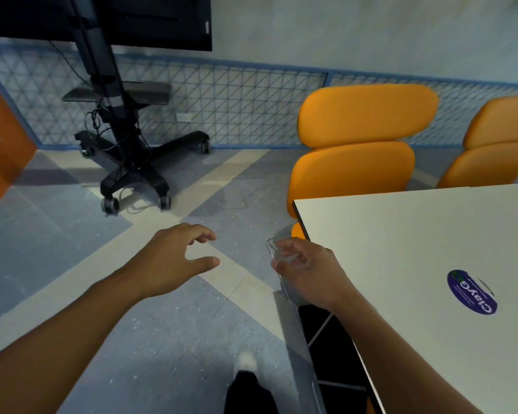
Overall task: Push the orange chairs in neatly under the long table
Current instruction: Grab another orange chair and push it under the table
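Two orange chairs stand at the far side of the long white table [401,240]. The nearer orange chair [362,144] has its two-cushion back at the table's far corner, and its seat edge shows below the tabletop. A second orange chair [497,144] is at the right edge of view. My left hand [174,258] hovers over the floor with fingers spread, holding nothing. My right hand [305,270] is beside the table's left edge, fingers loosely curled, apart from both chairs; a clear glassy edge lies under its fingers.
A black wheeled TV stand [126,162] with a screen and dangling cables stands on the floor at back left. A blue mesh panel [237,106] runs along the wall. An orange door is at far left. A purple round sticker [471,292] lies on the tabletop.
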Demonstrator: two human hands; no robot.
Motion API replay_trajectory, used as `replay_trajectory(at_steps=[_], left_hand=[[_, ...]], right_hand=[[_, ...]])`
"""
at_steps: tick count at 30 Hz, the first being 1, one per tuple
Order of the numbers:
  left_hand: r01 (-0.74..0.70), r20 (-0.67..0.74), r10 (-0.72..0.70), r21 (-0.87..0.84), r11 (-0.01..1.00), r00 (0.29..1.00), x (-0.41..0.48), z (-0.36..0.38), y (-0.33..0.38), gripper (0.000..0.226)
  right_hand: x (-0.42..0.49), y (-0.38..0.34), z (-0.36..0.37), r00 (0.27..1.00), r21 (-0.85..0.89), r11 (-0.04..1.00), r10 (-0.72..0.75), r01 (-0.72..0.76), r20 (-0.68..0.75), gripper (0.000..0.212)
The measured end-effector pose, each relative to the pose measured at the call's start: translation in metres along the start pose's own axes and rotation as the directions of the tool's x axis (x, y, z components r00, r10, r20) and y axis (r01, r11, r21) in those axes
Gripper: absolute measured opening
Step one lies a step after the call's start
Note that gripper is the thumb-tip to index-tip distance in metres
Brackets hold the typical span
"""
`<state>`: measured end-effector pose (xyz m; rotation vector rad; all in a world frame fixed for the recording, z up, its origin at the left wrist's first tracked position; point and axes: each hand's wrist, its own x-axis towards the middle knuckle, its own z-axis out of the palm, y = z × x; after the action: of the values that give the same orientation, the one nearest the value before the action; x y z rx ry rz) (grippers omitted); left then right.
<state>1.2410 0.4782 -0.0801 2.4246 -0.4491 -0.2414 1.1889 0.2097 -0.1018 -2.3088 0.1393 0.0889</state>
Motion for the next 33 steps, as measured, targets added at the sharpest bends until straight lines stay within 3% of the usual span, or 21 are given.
replay_trajectory(at_steps=[15, 22, 33], left_hand=[[-0.084, 0.049, 0.08, 0.093, 0.992, 0.996, 0.294, -0.044, -0.013, 0.046], [-0.124, 0.091, 0.117, 0.073, 0.99, 0.989, 0.403, -0.06, -0.016, 0.04], [-0.271, 0.221, 0.253, 0.058, 0.961, 0.942, 0.58, -0.066, -0.037, 0.043]], right_hand=[[0.278, 0.018, -0.074, 0.986, 0.065, 0.998, 0.032, -0.022, -0.162, 0.037], [0.36, 0.025, -0.117, 0.962, 0.054, 0.994, 0.102, -0.092, -0.254, 0.039], [0.462, 0.043, -0.168, 0.829, 0.125, 0.952, 0.305, -0.28, -0.468, 0.054]])
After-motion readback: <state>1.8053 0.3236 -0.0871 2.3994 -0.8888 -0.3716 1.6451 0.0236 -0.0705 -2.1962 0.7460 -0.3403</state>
